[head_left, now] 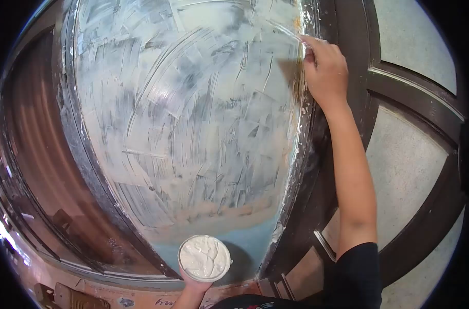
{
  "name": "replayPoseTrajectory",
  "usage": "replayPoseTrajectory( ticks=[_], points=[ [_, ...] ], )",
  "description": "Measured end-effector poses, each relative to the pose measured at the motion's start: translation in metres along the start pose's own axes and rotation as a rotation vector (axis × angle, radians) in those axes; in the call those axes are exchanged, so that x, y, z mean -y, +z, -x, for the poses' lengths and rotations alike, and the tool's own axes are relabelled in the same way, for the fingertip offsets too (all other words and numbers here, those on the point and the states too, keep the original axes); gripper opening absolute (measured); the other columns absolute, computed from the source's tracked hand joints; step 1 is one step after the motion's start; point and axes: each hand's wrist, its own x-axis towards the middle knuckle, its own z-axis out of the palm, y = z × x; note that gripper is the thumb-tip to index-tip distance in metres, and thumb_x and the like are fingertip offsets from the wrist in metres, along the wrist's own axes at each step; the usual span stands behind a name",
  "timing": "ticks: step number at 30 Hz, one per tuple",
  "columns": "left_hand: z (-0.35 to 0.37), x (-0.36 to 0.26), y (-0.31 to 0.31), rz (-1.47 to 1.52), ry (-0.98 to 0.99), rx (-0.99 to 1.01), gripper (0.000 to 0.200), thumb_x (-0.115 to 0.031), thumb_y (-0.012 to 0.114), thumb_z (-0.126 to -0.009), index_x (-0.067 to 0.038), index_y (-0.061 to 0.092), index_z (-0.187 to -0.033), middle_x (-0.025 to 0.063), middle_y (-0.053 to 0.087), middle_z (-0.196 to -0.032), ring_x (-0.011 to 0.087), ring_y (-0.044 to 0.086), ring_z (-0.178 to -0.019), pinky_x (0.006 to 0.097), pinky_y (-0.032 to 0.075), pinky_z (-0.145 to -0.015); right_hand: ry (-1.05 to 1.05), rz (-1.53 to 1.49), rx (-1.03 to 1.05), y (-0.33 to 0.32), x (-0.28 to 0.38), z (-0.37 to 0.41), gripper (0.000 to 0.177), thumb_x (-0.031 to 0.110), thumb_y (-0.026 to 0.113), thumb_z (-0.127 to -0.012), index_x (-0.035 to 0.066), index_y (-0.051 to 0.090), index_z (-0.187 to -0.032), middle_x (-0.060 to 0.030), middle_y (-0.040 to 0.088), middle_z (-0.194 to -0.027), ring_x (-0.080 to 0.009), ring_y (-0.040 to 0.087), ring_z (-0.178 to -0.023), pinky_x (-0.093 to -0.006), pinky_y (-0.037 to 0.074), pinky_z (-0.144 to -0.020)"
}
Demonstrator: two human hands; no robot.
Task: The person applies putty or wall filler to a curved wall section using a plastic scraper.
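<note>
My right hand (325, 69) is raised at the upper right edge of the wall panel, its fingers closed round a putty knife (286, 30). The blade shows almost edge-on against the panel; the handle is mostly hidden in my fingers. Low in the middle, my left hand (195, 284) supports a round tub (180, 257) from beneath and at its side. Thick white putty (207, 256) with a ridged surface fills the tub nearly to the rim. In front of me, the wall panel (193, 108) carries streaky, uneven white smears over a grey-blue ground.
A chipped dark frame (309, 118) borders the panel on the right, beside a dark wooden door with pale panes (407, 159). Left stands a dark-framed glass pane (44, 129) with a brown curtain behind. A brown object (77, 297) lies on the floor, lower left.
</note>
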Motion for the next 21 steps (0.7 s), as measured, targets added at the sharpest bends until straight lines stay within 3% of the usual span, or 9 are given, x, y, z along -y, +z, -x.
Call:
replayPoseTrajectory(
  ticks=[2,5,6,7,8,10,13,17,21],
  points=[
    [-0.003,0.001,-0.001,0.029,-0.006,-0.031,0.068,-0.058,0.042,-0.094,-0.013,0.047,-0.145,0.0130,0.049,-0.149,0.0378,0.047,-0.135,0.0596,0.035,-0.113,0.305,-0.303,-0.036,-0.019,0.030,0.018,0.029,0.009,0.063,-0.084,0.007,0.065,-0.113,-0.0097,0.069,-0.100,-0.0280,0.064,-0.095,-0.0403,0.050,-0.084],
    [-0.005,-0.001,0.013,0.072,-0.028,-0.046,0.067,-0.056,0.042,-0.095,-0.012,0.047,-0.145,0.0130,0.049,-0.148,0.0378,0.048,-0.135,0.0597,0.037,-0.112,0.743,-0.867,0.194,-0.051,0.111,0.089,0.024,0.014,0.061,-0.088,-0.001,0.063,-0.107,-0.0166,0.067,-0.090,-0.0191,0.067,-0.086,-0.0326,0.051,-0.076],
    [-0.006,-0.002,0.017,0.068,-0.033,-0.023,0.067,-0.056,0.041,-0.095,-0.012,0.047,-0.145,0.0130,0.049,-0.148,0.0379,0.048,-0.134,0.0595,0.037,-0.111,0.813,-1.074,0.266,-0.053,0.143,0.123,0.027,0.015,0.062,-0.086,-0.001,0.063,-0.108,-0.0200,0.067,-0.090,-0.0272,0.068,-0.080,-0.0369,0.053,-0.075],
    [-0.009,-0.002,0.021,0.065,-0.036,0.000,0.067,-0.056,0.041,-0.095,-0.012,0.047,-0.145,0.0131,0.049,-0.148,0.0381,0.048,-0.134,0.0592,0.038,-0.111,0.559,-0.880,0.646,-0.056,0.152,0.154,0.033,0.008,0.064,-0.086,0.001,0.063,-0.118,-0.0122,0.069,-0.097,-0.0185,0.066,-0.086,-0.0328,0.053,-0.075],
    [-0.012,-0.003,0.024,0.016,-0.018,0.011,0.065,-0.056,0.041,-0.096,-0.012,0.048,-0.144,0.0128,0.051,-0.146,0.0370,0.049,-0.133,0.0575,0.039,-0.111,0.494,-0.974,0.904,-0.062,0.171,0.158,0.040,0.013,0.066,-0.081,0.003,0.062,-0.120,-0.0186,0.069,-0.101,-0.0303,0.069,-0.090,-0.0375,0.054,-0.078],
    [-0.020,-0.004,0.029,0.029,0.005,-0.008,0.065,-0.056,0.040,-0.096,-0.013,0.048,-0.144,0.0125,0.052,-0.145,0.0362,0.050,-0.133,0.0567,0.039,-0.111,0.299,-1.110,0.998,-0.049,0.209,0.195,0.039,0.018,0.064,-0.079,0.005,0.062,-0.116,-0.0214,0.067,-0.096,-0.0419,0.065,-0.089,-0.0478,0.052,-0.080],
    [-0.025,-0.007,0.021,0.085,0.020,0.048,0.063,-0.056,0.038,-0.098,-0.013,0.049,-0.143,0.0114,0.053,-0.143,0.0338,0.051,-0.131,0.0546,0.040,-0.111,0.165,-1.095,1.225,-0.047,0.239,0.204,0.038,0.022,0.063,-0.081,0.006,0.062,-0.116,-0.0207,0.068,-0.099,-0.0418,0.065,-0.092,-0.0505,0.051,-0.080],
    [-0.026,-0.010,0.024,0.041,0.058,0.055,0.064,-0.058,0.037,-0.098,-0.014,0.050,-0.143,0.0110,0.053,-0.144,0.0337,0.052,-0.131,0.0542,0.040,-0.110,0.262,-1.085,1.153,-0.048,0.233,0.202,0.038,0.021,0.062,-0.080,0.007,0.063,-0.115,-0.0181,0.068,-0.105,-0.0411,0.064,-0.095,-0.0484,0.051,-0.082],
    [-0.027,-0.019,0.018,0.085,0.019,0.149,0.065,-0.055,0.037,-0.097,-0.014,0.045,-0.147,0.0134,0.046,-0.150,0.0366,0.046,-0.136,0.0573,0.036,-0.113,0.302,-1.180,1.230,-0.044,0.233,0.204,0.039,0.020,0.064,-0.079,0.005,0.062,-0.115,-0.0215,0.067,-0.100,-0.0406,0.064,-0.093,-0.0444,0.052,-0.081]
  ],
)
